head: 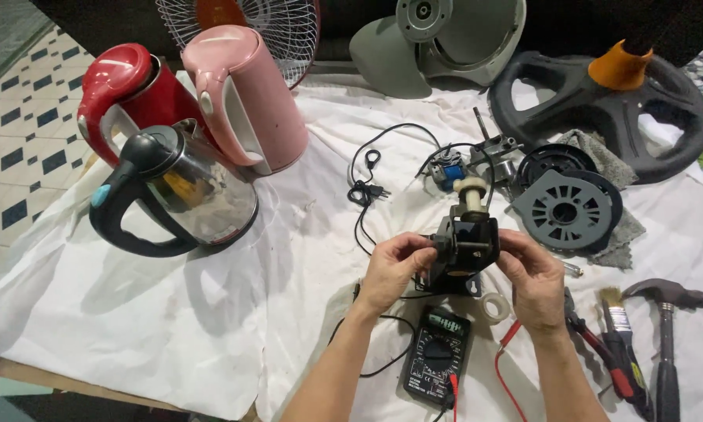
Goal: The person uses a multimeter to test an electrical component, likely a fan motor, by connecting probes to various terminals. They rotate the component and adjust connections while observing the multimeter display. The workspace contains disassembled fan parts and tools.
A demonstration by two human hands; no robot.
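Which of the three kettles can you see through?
The clear glass kettle with the black handle, standing in front. The shiny red kettle and the tall pink plastic kettle behind it have solid walls.

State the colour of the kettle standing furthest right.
Pink kettle, clearest in the head view.

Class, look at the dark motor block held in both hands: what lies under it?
Under the motor block lie a multimeter, a tape roll and the white cloth. The cloth directly beneath is covered.
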